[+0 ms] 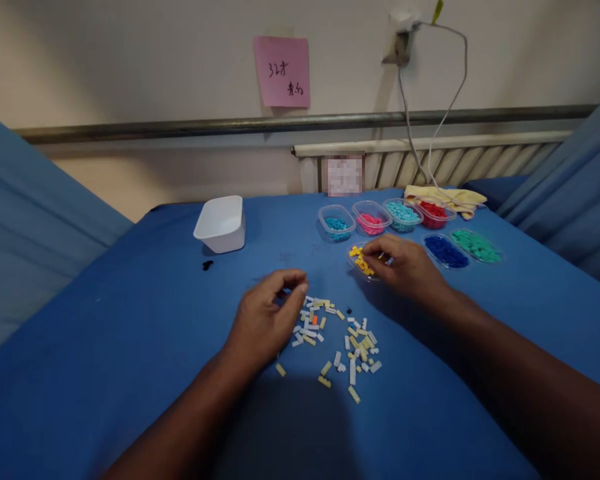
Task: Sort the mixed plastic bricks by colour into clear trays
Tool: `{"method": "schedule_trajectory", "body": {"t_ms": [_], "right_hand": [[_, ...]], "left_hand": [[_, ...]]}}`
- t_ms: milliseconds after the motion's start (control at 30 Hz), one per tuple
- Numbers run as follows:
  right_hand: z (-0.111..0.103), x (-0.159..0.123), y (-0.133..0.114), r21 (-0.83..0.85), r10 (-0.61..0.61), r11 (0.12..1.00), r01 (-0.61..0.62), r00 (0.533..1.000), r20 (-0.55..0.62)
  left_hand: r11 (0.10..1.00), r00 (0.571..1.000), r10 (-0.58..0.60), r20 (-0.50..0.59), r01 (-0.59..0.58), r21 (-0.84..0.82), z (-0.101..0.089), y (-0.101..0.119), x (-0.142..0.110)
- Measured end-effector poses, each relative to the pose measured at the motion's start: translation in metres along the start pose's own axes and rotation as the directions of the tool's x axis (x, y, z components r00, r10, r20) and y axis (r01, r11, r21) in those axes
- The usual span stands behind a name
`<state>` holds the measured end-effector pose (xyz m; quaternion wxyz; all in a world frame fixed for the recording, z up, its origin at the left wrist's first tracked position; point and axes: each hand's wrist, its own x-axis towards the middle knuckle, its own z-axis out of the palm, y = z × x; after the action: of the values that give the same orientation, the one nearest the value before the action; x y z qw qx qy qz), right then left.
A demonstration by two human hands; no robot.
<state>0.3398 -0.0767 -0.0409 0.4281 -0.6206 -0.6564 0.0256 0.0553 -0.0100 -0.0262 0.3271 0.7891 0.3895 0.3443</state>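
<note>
My right hand (397,263) reaches over a clear tub of yellow toy bricks (359,261), thumb and fingertips pinched together at the bricks. What lies between those fingertips is too small to make out. My left hand (270,310) hovers at the left edge of a loose pile of white and cream toy bricks (363,347), its thumb and fingers closed in a pinch. Whatever it holds, if anything, is hidden. A single orange brick (315,321) lies among the pale ones, and a cream brick (281,369) sits apart below my left hand.
Behind stand clear tubs of teal (337,225), pink (372,220), light turquoise (403,213) and red bricks (434,212). Dark blue (446,251) and green ones (476,246) are at right. A white bin (222,225), black scrap (207,265) and yellow cloth (460,200) also lie here.
</note>
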Motion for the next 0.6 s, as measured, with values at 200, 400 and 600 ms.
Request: {"method": "schedule_trajectory", "body": {"t_ms": [200, 400, 600], "right_hand": [[0.013, 0.037, 0.039, -0.220, 0.117, 0.972, -0.081, 0.981, 0.157], [0.015, 0.045, 0.050, -0.312, 0.220, 0.934, -0.174, 0.969, 0.117], [0.009, 0.037, 0.051, -0.332, 0.221, 0.929, -0.166, 0.966, 0.137]], "left_hand": [[0.997, 0.996, 0.012, -0.088, -0.005, 0.082, -0.011, -0.043, 0.024], [0.999, 0.994, 0.010, -0.106, -0.007, 0.032, -0.004, -0.057, 0.027], [0.998, 0.996, 0.025, -0.087, -0.019, 0.063, -0.004, -0.052, 0.026]]}}
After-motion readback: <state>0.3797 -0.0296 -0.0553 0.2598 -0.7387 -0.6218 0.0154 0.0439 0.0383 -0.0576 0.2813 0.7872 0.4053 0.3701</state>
